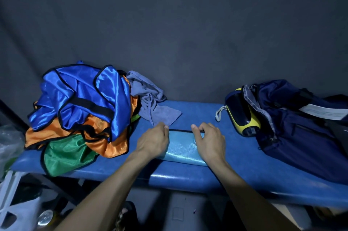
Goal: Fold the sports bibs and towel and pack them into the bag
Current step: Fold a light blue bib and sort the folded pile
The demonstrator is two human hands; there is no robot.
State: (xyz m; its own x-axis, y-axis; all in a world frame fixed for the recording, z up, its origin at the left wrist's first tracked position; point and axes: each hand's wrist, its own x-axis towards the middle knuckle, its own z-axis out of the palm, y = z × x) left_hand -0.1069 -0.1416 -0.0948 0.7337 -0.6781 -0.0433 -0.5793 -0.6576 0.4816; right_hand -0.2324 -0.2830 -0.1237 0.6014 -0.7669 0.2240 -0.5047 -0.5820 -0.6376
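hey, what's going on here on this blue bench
A person is folding a light blue bib on the blue bench. The left hand and right hand each pinch its black-trimmed far edge. A heap of blue, orange and green bibs and a grey towel wait unfolded to the left. The navy bag sits open on the right.

Both bare forearms rise from the lower edge toward mid-frame. The left hand (153, 141) lies palm down, thumb and fingertips pinched together. The right hand (210, 141), just beside it, lies palm down with fingers curled.
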